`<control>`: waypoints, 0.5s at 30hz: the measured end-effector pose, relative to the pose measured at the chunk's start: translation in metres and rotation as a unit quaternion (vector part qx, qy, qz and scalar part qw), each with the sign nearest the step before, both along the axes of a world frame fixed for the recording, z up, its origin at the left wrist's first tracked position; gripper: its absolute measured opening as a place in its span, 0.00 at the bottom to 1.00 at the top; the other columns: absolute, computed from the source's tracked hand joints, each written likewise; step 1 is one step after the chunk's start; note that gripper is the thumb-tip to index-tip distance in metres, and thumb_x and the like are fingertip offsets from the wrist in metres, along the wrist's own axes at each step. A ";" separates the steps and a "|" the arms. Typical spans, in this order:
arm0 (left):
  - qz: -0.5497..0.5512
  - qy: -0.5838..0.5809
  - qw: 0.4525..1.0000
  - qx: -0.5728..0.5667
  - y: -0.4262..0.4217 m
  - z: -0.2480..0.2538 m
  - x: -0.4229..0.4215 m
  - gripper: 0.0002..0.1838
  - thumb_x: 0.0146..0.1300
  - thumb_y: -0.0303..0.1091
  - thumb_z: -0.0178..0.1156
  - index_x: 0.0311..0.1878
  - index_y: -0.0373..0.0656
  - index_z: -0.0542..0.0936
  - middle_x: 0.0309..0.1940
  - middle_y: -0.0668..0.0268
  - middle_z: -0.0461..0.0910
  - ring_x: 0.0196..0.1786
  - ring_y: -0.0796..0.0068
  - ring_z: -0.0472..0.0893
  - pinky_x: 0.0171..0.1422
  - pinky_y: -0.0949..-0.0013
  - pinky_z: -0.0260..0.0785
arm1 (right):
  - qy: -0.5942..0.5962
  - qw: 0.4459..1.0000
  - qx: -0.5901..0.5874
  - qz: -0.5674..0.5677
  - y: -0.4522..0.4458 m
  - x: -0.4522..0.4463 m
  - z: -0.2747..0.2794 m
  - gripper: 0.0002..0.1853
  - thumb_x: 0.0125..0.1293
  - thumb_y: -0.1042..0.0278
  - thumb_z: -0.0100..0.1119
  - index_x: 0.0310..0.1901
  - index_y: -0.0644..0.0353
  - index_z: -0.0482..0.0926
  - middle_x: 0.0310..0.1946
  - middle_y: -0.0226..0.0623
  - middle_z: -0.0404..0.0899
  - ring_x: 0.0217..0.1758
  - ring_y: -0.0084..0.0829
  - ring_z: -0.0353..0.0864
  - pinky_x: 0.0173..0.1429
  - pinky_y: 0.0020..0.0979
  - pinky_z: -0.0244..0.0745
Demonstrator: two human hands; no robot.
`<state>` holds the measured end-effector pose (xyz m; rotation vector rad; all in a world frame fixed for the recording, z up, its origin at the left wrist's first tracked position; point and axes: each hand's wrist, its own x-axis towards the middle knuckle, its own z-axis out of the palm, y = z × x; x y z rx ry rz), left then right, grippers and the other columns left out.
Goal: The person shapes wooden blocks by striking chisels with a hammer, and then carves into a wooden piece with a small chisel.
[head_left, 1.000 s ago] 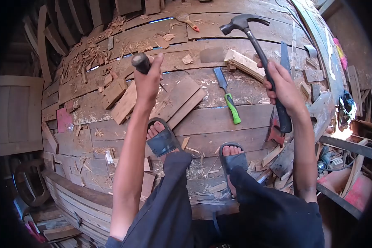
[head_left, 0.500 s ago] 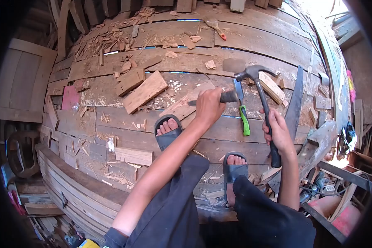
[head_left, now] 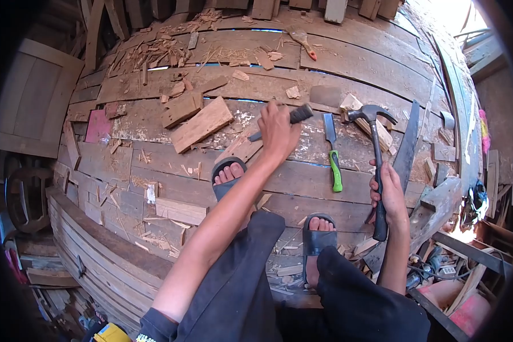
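My left hand (head_left: 278,132) is wrapped around a chisel with a dark handle (head_left: 301,114). The handle sticks out to the upper right, and a short part of the grey blade shows to the lower left, over a wooden piece (head_left: 240,148) held down by my sandalled left foot. In my right hand (head_left: 390,196) is a claw hammer (head_left: 375,134), gripped low on its black handle with the head up and away from me. Between the two hands, a green-handled chisel (head_left: 336,171) lies on the planks.
A handsaw (head_left: 407,142) lies right of the hammer. Cut wood blocks (head_left: 202,125) rest left of centre, and another block (head_left: 181,211) lies nearer. Farther off are a paintbrush (head_left: 302,42) and wood chips (head_left: 159,52). Stacked boards (head_left: 102,245) line the left.
My left hand has turned the chisel, its handle end now pointing higher and farther from the green-handled one. The hammer has moved slightly right and down, away from the green-handled chisel.
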<state>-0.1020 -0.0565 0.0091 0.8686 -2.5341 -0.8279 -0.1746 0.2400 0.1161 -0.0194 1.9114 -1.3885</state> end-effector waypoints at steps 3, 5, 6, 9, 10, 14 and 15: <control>0.038 0.040 0.998 0.026 -0.018 0.001 -0.006 0.25 0.64 0.38 0.69 0.64 0.44 0.78 0.65 0.40 0.75 0.71 0.34 0.72 0.73 0.34 0.64 | -0.008 1.000 -0.006 -0.013 -0.002 0.004 -0.002 0.23 0.87 0.42 0.42 0.64 0.53 0.74 0.27 0.20 0.67 0.21 0.12 0.64 0.23 0.20 0.65; 0.039 -0.023 0.994 0.099 -0.027 0.009 -0.010 0.26 0.65 0.40 0.67 0.65 0.45 0.78 0.61 0.41 0.79 0.68 0.33 0.75 0.70 0.32 0.65 | -0.020 1.000 -0.011 -0.013 -0.001 0.007 0.000 0.23 0.87 0.42 0.42 0.64 0.52 0.75 0.27 0.20 0.67 0.22 0.12 0.64 0.24 0.20 0.65; 0.039 -0.054 0.989 0.135 -0.029 0.012 -0.012 0.26 0.66 0.41 0.67 0.66 0.46 0.78 0.58 0.41 0.80 0.67 0.33 0.76 0.69 0.32 0.66 | -0.021 1.000 -0.007 -0.007 0.000 0.009 0.000 0.23 0.87 0.42 0.42 0.64 0.52 0.75 0.28 0.20 0.67 0.22 0.12 0.64 0.24 0.20 0.65; 0.011 -0.111 0.993 0.044 -0.019 0.016 -0.011 0.24 0.67 0.43 0.65 0.64 0.46 0.80 0.53 0.42 0.84 0.63 0.35 0.79 0.67 0.33 0.69 | -0.016 1.000 0.005 0.008 0.001 0.013 -0.002 0.27 0.87 0.38 0.40 0.66 0.54 0.73 0.26 0.20 0.66 0.19 0.11 0.63 0.21 0.19 0.64; -0.004 -0.086 0.992 0.092 -0.015 0.015 -0.009 0.23 0.66 0.42 0.65 0.63 0.46 0.82 0.54 0.42 0.83 0.63 0.36 0.79 0.67 0.33 0.69 | -0.014 1.000 0.008 0.011 0.002 0.014 -0.002 0.27 0.87 0.38 0.40 0.66 0.54 0.73 0.27 0.20 0.67 0.20 0.11 0.63 0.21 0.19 0.64; -0.055 -0.012 0.998 -0.022 0.024 0.001 0.010 0.15 0.65 0.40 0.67 0.52 0.46 0.87 0.54 0.45 0.82 0.62 0.38 0.79 0.63 0.36 0.71 | -0.018 1.000 0.007 0.012 0.007 0.022 -0.002 0.26 0.87 0.39 0.42 0.66 0.52 0.74 0.28 0.20 0.68 0.21 0.12 0.64 0.24 0.20 0.65; -0.069 -0.002 0.993 -0.100 0.033 0.002 0.018 0.15 0.65 0.40 0.67 0.52 0.47 0.87 0.54 0.46 0.81 0.62 0.38 0.78 0.63 0.37 0.72 | -0.021 1.000 0.004 0.011 0.008 0.024 -0.002 0.25 0.87 0.40 0.42 0.66 0.51 0.75 0.28 0.20 0.68 0.22 0.12 0.64 0.25 0.20 0.65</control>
